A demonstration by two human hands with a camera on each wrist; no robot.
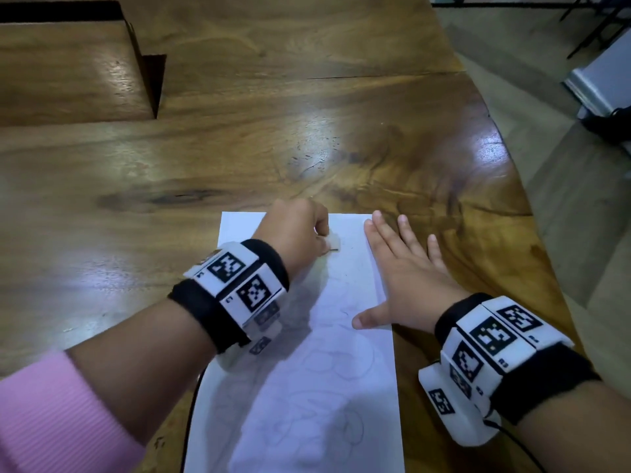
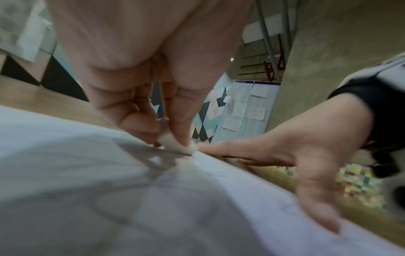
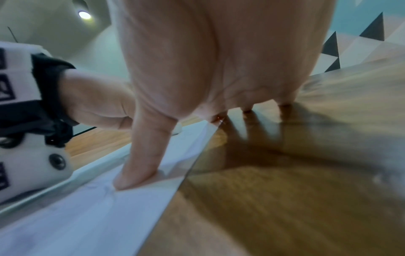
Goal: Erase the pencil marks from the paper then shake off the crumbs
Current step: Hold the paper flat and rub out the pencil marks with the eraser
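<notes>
A white sheet of paper [image 1: 324,387] with faint pencil loops lies on the wooden table near me. My left hand [image 1: 300,230] pinches a small white eraser [image 1: 93,241] against the paper's upper part; the left wrist view shows the eraser [image 2: 175,144] between thumb and fingers, touching the sheet [image 2: 109,199]. My right hand [image 1: 403,268] lies flat with spread straight fingers across the paper's right edge, thumb on the sheet. In the right wrist view the thumb [image 3: 140,162] presses the paper [image 3: 87,216] while the other fingers rest on the wood.
The wooden table [image 1: 273,131] stretches ahead; its right edge [image 1: 532,213] curves close to my right hand. A raised wooden block [image 1: 68,70] sits at the far left. A thin black cable [image 1: 191,414] runs along the paper's left side.
</notes>
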